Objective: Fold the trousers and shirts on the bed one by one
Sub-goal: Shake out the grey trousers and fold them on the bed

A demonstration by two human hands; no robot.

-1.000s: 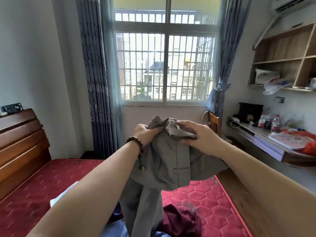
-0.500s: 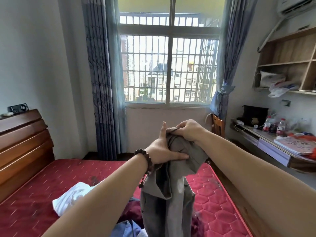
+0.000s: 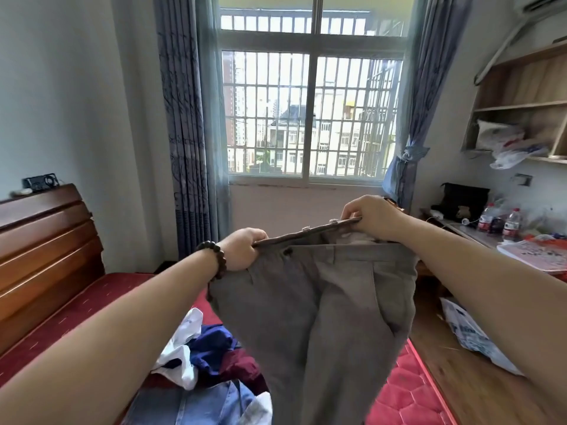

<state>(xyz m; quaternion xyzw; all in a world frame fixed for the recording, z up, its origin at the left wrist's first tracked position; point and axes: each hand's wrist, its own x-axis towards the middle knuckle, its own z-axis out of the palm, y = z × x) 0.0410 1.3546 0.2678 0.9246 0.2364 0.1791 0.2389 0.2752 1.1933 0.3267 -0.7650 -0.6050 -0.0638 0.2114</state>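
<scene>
Grey trousers [image 3: 322, 308] hang in the air above the bed, held up by the waistband and spread wide, legs dangling down. My left hand [image 3: 242, 250], with a bead bracelet on the wrist, grips the left end of the waistband. My right hand [image 3: 371, 216] pinches the right end, a little higher. Under the trousers lies a heap of clothes [image 3: 202, 357] on the red mattress [image 3: 408, 394]: a white garment, a dark blue one, a maroon one and light blue jeans [image 3: 196, 406].
A wooden headboard [image 3: 46, 250] stands at the left. The barred window [image 3: 310, 111] with blue curtains is straight ahead. At the right are a desk [image 3: 478, 237] with bottles, wall shelves and a plastic bag [image 3: 472, 335] on the wooden floor.
My hands moved apart along the waistband, so the bunched grey trousers now hang spread open. The left hand went from flat against the cloth to gripping the band.
</scene>
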